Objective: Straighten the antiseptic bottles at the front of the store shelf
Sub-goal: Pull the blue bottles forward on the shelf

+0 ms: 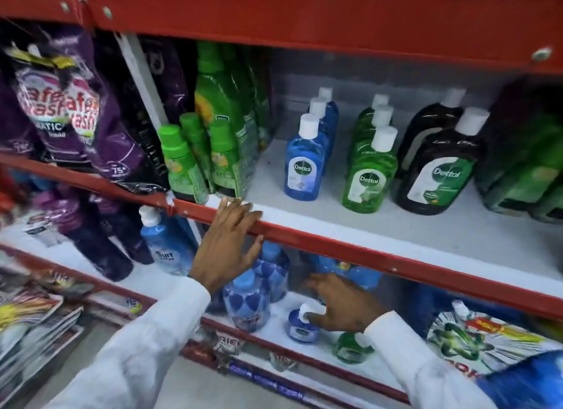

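On the upper shelf (396,225) stand rows of Dettol antiseptic bottles: a blue row (303,171), a green row (368,183) and a dark brown pair (435,180), all upright with white caps. My left hand (227,244) rests flat on the red front rail of that shelf, fingers spread, holding nothing. On the lower shelf, my right hand (344,308) closes its fingertips on the white cap of a small blue Dettol bottle (301,324). A small green Dettol bottle (350,346) stands just to the right, partly hidden by my sleeve.
Green-capped bottles (182,164) and purple detergent pouches (61,110) fill the upper shelf's left. Below are blue patterned bottles (248,305), a Surf bottle (166,244) and a detergent pack (475,338). Magazines (30,326) are stacked at lower left.
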`<state>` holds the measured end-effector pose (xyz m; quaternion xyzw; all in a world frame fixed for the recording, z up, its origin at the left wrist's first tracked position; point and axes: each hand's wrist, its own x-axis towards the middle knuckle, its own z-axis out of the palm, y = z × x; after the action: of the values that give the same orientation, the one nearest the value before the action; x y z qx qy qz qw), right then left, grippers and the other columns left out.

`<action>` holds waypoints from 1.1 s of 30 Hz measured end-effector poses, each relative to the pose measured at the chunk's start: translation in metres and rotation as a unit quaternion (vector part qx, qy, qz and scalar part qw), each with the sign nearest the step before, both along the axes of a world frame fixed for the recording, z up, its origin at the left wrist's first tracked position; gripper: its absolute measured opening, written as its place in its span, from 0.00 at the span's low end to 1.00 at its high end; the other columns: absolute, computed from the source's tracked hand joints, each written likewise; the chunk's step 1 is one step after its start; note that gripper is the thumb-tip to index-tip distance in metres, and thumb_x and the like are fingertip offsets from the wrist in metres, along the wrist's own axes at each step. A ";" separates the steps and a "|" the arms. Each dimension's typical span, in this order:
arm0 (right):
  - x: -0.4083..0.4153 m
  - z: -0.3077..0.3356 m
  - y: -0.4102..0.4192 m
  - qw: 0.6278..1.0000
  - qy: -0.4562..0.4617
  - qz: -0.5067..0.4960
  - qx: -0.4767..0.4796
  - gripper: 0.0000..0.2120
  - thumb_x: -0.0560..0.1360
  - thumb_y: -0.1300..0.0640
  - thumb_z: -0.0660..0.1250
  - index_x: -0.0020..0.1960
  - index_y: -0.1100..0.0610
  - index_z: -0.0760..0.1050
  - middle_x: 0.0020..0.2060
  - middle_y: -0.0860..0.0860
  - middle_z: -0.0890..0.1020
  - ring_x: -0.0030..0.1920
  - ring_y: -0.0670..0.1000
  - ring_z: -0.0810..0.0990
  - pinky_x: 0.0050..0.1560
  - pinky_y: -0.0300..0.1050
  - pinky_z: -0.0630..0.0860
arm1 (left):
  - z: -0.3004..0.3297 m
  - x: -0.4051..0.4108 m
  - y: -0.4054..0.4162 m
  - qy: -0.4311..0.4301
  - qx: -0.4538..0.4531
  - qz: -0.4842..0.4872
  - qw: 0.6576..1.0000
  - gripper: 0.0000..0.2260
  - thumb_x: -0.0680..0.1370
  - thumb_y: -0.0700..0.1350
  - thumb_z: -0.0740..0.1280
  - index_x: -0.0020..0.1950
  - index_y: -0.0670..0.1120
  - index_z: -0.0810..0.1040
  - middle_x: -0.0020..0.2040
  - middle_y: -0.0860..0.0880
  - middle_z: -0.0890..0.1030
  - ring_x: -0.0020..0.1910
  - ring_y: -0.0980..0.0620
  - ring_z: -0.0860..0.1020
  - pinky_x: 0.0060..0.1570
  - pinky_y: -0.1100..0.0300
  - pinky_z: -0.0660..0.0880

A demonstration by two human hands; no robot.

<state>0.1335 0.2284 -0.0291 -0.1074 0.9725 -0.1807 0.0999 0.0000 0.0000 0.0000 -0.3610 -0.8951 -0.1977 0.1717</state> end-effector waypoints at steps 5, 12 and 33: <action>-0.006 -0.036 -0.016 0.993 -0.082 -0.068 0.051 0.27 0.68 0.44 0.75 0.65 0.50 0.75 0.61 0.54 0.82 0.60 0.59 0.81 0.56 0.47 0.77 | -0.003 0.004 0.001 -0.007 0.043 -0.010 0.999 0.22 0.77 0.50 0.66 0.70 0.45 0.72 0.68 0.42 0.74 0.75 0.41 0.65 0.80 0.52 0.42; -0.006 -0.041 -0.017 0.993 -0.045 -0.111 0.002 0.17 0.64 0.48 0.74 0.51 0.52 0.80 0.47 0.52 0.87 0.48 0.56 0.85 0.45 0.44 0.80 | -0.006 0.005 0.000 -0.009 0.064 -0.016 0.998 0.23 0.77 0.48 0.67 0.71 0.47 0.70 0.71 0.43 0.73 0.76 0.42 0.64 0.79 0.43 0.52; -0.077 0.182 -0.012 0.924 0.255 -0.214 -0.190 0.20 0.61 0.49 0.77 0.51 0.52 0.80 0.41 0.49 0.88 0.40 0.50 0.86 0.41 0.47 0.82 | -0.015 0.000 -0.001 -0.024 0.113 -0.034 0.993 0.25 0.77 0.50 0.66 0.73 0.54 0.67 0.74 0.51 0.70 0.79 0.52 0.58 0.80 0.52 0.47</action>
<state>0.0563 0.2163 0.1528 0.0436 0.9126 -0.3454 -0.2145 -0.0004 -0.0009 -0.0150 -0.3651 -0.8580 -0.3114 0.1832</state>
